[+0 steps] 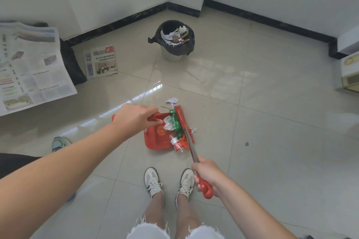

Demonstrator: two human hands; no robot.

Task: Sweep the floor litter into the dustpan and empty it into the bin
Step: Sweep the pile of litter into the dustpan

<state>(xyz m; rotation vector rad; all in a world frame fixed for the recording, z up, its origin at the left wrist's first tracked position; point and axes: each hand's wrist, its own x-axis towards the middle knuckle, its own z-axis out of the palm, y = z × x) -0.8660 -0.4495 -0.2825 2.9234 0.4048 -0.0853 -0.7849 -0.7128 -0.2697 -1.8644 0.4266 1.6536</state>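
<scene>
A red dustpan [155, 140] lies on the tiled floor in front of my feet. My left hand [135, 117] is closed around its red handle. Inside it lie a green bottle [175, 124], a clear bottle with a red label [176, 143] and crumpled paper [168, 123]. My right hand [206, 176] grips the red end of a broom handle [206, 188]; the red broom head [180, 116] rests against the litter at the pan's mouth. Paper scraps [172, 100] lie on the floor beyond the pan. The bin [172, 52], lined with a black bag, stands farther back and holds paper.
A folded newspaper [102, 61] lies on the floor left of the bin. An open newspaper [29, 64] covers a surface at far left over a black bag [70, 64]. Another person's shoe [58, 142] is at left. A cream box [349, 72] sits at right. Walls with black skirting ring the corner.
</scene>
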